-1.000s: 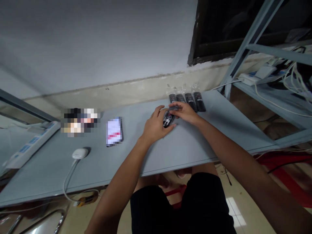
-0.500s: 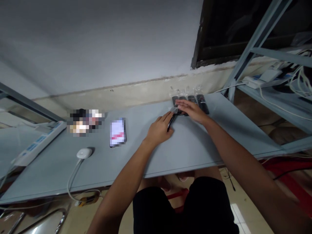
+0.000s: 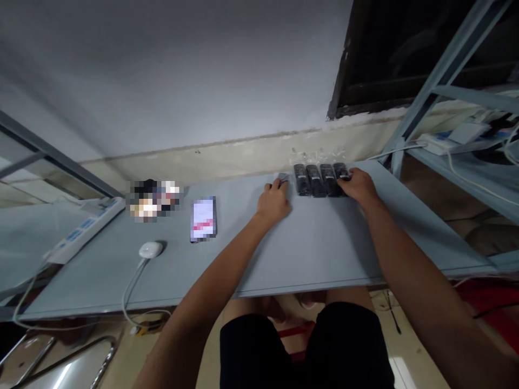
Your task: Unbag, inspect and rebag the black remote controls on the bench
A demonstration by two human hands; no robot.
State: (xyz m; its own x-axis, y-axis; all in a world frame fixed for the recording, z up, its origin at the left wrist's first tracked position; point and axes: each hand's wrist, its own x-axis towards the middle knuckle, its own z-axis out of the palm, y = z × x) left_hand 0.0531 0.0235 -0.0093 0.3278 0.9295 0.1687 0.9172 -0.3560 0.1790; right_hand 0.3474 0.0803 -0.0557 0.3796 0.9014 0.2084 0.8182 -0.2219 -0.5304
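Several flat black handsets that look like remote controls (image 3: 313, 181), in clear plastic bags with small white labels, lie side by side near the wall. At the right end of this row, my right hand (image 3: 359, 186) has its thumb and fingers closed on the sides of the last bagged remote control (image 3: 341, 172). Just left of the row, my left hand (image 3: 274, 205) is curled over another dark bagged remote control (image 3: 283, 177), of which only the far end shows. My palm and fingers hide the rest of it.
A phone (image 3: 203, 219) with a lit screen lies left of my left hand. Further left are a white charging puck (image 3: 150, 249) with its cable, a blurred-out pile (image 3: 153, 200) and a power strip (image 3: 87, 229). A metal shelf post (image 3: 421, 97) rises at the right.
My right hand has moved right, from above the middle of the row to its right end. My left hand has stayed left of the row, its remote now lying lower. The view has shifted slightly.
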